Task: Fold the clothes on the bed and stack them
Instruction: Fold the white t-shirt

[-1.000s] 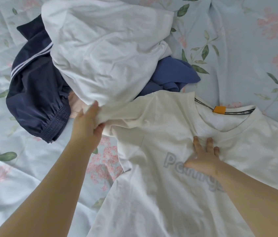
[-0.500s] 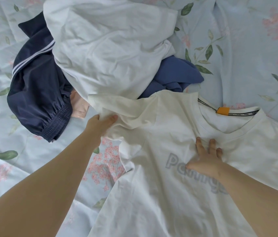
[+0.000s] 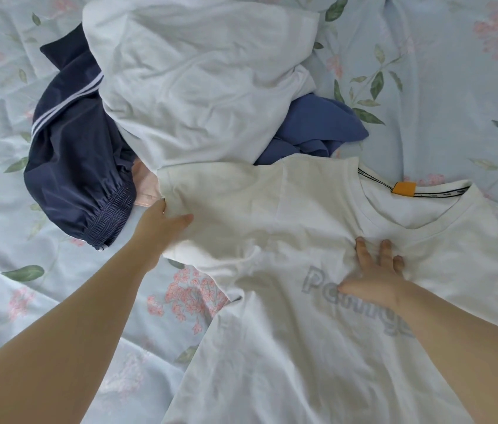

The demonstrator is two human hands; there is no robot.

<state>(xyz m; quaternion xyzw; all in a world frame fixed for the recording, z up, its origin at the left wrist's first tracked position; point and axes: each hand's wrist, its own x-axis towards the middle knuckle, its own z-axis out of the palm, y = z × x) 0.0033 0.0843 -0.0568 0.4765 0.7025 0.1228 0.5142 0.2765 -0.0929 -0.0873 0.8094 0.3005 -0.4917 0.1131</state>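
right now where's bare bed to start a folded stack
Bare bedsheet lies upper right, bordered by the blue garment and the collar of the cream t-shirt. More lies lower left, below the navy shorts, outside the left arm. Crowded: top centre, where the white shirt heaps over the shorts and blue garment.

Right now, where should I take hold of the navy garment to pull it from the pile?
Grip the gathered elastic band of the navy garment, coming from the near left. That end lies bare on the sheet; the far right part is tucked under the white shirt.
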